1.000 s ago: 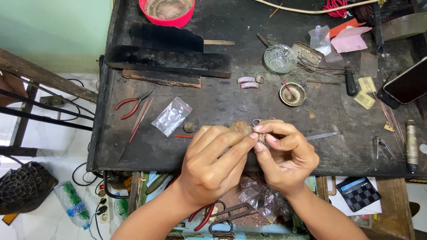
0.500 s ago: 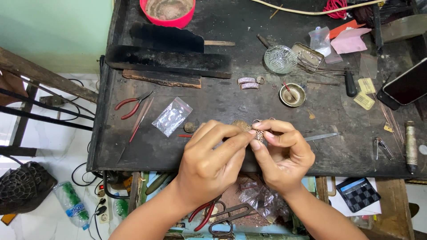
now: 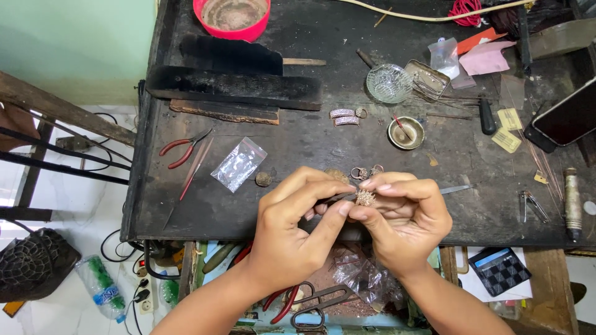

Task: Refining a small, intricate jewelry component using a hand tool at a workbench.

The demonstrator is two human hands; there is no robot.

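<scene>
A small ornament (image 3: pixel 365 198) is pinched in the right hand (image 3: pixel 406 223) just before the rings (image 3: pixel 367 172); tweezers (image 3: pixel 338 198) are gripped by the left hand (image 3: pixel 298 229); both should be kept steady, pressure light.

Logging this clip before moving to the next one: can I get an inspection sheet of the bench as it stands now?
Surface: dark, worn workbench, scuffed and stained.
Job's things: small spiky metal ornament pinched at the fingertips; tweezers meet it from the left.
Clutter: red-handled pliers, clear plastic bag, two banded rings, glass dish, small brass bowl, pink bowl, black brush, phone.
Hands: left hand grips the tweezers; right hand holds the ornament.
Cables: cream cord along the top edge; black leads and a power strip on the floor.
Surroundings: green wall, white tiled floor, plastic bottle.
</scene>
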